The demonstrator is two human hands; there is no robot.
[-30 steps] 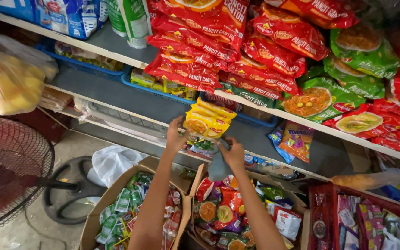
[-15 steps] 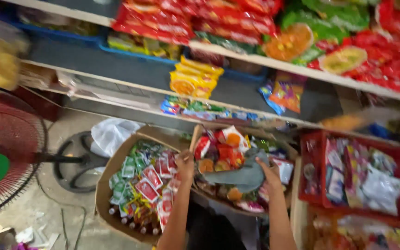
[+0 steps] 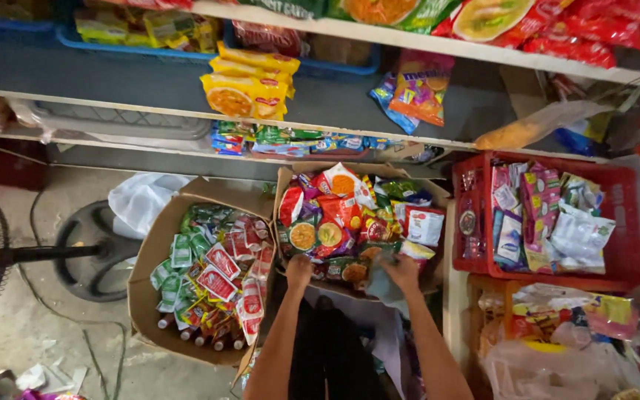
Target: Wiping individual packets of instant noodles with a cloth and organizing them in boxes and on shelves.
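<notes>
Centre frame: left hand [image 3: 299, 271] grips the cardboard box [image 3: 287, 194] near edge; right hand [image 3: 401, 272] clamps a grey-green packet [image 3: 381, 275] inside it.

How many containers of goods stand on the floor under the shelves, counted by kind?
Open brown cardboard boxes: 2
Red plastic crates: 1
Total: 3
The person's left hand and right hand reach into the middle box.
</notes>
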